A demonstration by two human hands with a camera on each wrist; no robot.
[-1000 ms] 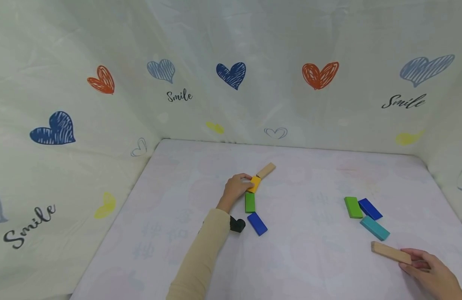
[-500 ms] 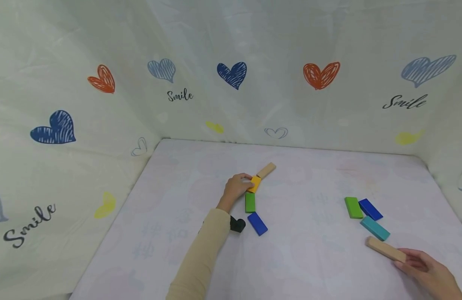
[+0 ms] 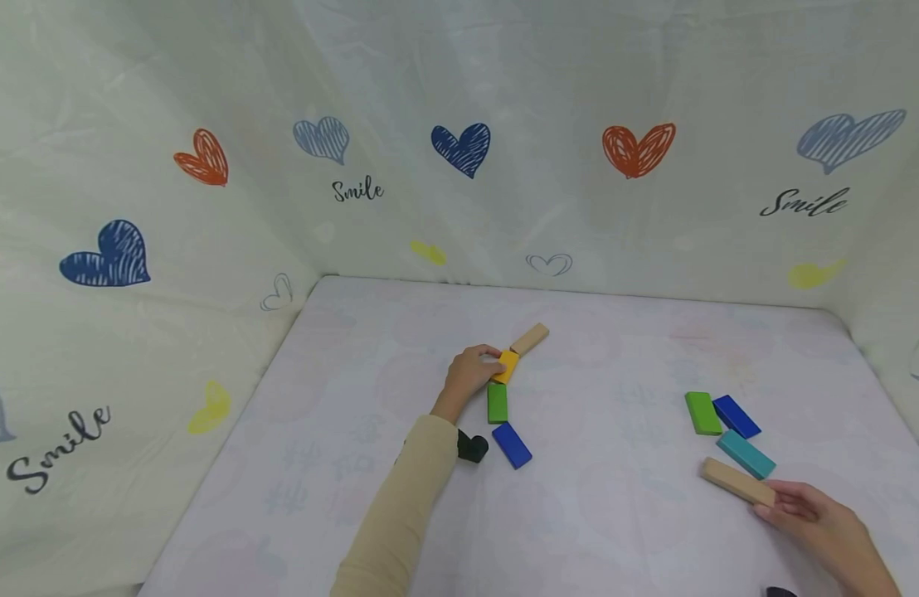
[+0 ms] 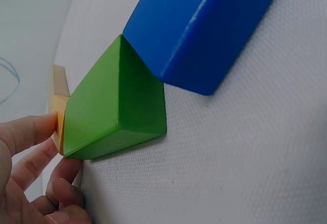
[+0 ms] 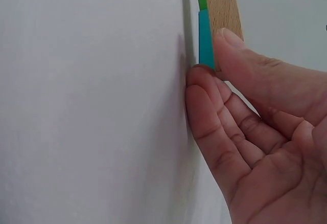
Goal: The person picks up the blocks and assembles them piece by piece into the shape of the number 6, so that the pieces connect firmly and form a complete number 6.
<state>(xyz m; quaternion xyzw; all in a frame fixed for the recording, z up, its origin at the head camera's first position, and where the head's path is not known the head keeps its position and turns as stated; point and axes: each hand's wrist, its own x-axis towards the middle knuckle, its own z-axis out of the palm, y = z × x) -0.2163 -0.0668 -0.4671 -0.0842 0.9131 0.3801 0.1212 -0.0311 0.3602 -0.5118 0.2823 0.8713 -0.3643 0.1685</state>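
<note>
On the left of the table my left hand (image 3: 469, 377) pinches a yellow wooden block (image 3: 508, 365). That block lies in a bent row, between a plain wooden block (image 3: 530, 338) at the far end and a green block (image 3: 498, 403). A blue block (image 3: 512, 445) ends the row nearest me; its corner meets the green block (image 4: 110, 104) in the left wrist view. My right hand (image 3: 818, 522) holds another plain wooden block (image 3: 737, 481) by one end, thumb (image 5: 232, 45) on its face. It is close in front of a teal block (image 3: 746, 453).
Beyond the teal block lie a second green block (image 3: 702, 413) and a second blue block (image 3: 736, 416), close together. A white cloth covers the table (image 3: 594, 514). Curtains (image 3: 534, 207) printed with hearts rise behind and at the sides. A dark knob (image 3: 474, 448) shows beside my left sleeve.
My right hand has carried the plain wooden block leftward and slightly away from me, past the front of the teal block. My left hand and its row of blocks have stayed still.
</note>
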